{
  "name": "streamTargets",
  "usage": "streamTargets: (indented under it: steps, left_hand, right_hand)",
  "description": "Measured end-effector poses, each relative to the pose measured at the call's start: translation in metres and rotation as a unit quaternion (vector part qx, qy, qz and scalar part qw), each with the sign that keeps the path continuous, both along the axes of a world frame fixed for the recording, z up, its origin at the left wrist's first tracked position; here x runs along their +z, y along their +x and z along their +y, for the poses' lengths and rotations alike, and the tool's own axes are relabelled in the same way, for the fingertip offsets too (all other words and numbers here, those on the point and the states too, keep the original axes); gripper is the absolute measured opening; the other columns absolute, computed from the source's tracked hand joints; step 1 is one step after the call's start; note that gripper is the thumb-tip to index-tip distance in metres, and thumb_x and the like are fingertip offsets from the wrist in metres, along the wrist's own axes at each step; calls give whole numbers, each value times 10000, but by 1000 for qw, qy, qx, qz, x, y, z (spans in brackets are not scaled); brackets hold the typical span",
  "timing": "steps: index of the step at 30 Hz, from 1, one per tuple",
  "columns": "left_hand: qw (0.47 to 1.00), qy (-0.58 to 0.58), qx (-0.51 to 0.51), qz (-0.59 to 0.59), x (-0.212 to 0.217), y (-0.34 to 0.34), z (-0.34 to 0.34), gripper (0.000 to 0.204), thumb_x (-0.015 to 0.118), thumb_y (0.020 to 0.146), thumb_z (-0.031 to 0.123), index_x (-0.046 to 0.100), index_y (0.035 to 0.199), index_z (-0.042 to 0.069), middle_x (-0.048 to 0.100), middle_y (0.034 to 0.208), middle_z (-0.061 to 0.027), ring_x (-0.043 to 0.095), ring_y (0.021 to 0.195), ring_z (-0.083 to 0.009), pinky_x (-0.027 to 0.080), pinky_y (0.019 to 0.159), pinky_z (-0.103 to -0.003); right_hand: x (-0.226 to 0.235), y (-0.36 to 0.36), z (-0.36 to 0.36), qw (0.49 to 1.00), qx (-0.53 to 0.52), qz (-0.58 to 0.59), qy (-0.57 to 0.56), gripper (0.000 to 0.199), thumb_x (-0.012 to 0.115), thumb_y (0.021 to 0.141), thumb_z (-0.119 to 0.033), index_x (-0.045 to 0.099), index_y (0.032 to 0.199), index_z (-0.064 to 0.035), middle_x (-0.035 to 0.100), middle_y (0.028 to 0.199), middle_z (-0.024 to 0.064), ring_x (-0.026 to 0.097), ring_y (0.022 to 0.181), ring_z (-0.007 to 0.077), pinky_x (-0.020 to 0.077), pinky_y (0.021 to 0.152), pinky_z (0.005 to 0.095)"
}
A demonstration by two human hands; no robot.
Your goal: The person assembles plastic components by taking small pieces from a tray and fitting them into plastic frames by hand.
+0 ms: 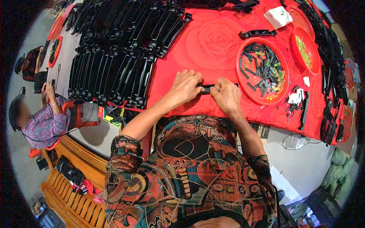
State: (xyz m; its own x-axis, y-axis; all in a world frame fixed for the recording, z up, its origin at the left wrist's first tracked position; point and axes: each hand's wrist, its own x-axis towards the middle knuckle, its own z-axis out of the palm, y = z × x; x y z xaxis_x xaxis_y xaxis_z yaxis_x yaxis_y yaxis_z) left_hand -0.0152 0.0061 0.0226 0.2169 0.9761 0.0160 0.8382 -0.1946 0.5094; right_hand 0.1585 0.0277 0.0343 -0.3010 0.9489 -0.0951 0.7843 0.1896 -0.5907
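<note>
My left hand (185,86) and my right hand (227,95) meet over the red flowered cloth (213,41) near the table's front edge. Both grip one long black plastic strip (206,89), of which only a short middle piece shows between my fingers. A red round tray (262,68) of small black, green and yellow parts lies just right of my right hand.
Rows of long black plastic strips (121,49) are stacked to the left. A second red tray (306,49) and a white packet (278,17) sit far right, with more black parts (330,57) along the right edge. Another person (40,121) sits at lower left by a wooden bench (68,190).
</note>
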Motion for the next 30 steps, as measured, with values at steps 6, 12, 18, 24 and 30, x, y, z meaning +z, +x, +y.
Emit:
streamTargets:
  steps: [6,12,18,24,30]
  left_hand:
    - [994,-101,-30,5,4,-6,15,325,716,701,313,577,827,48,598,842,-148,555,854,-346,399,693,-469]
    - [993,-118,-16,24,5,-8,13,364,715,697,360,564,795,44,603,769,-146,578,801,-346,397,674,-467]
    - [992,-110,11,64,4,-7,8,408,734,668,393,526,753,52,592,722,-116,574,755,-310,366,600,-429]
    - [996,-75,8,52,3,-5,10,422,731,667,415,528,748,54,594,679,-102,576,699,-313,364,597,-425]
    - [979,-190,35,62,14,-1,20,435,745,640,432,589,760,45,633,738,-131,609,762,-319,384,634,-451]
  right_hand:
    - [-6,-1,-3,999,1,14,28,165,585,697,-172,511,702,-24,575,711,166,586,687,376,434,588,489]
    - [-5,-5,-7,999,0,7,44,133,571,714,-153,529,730,-28,582,724,156,594,660,371,452,575,494]
    - [-8,-5,-10,998,-20,40,45,180,600,698,-162,469,669,-42,537,669,141,559,636,349,407,552,462]
    - [-5,-5,-12,998,-27,47,27,170,591,708,-162,478,674,-40,539,678,142,563,649,350,412,562,465]
    - [-8,-3,-8,998,-13,28,52,168,593,719,-164,481,690,-41,536,681,143,559,655,355,415,566,465]
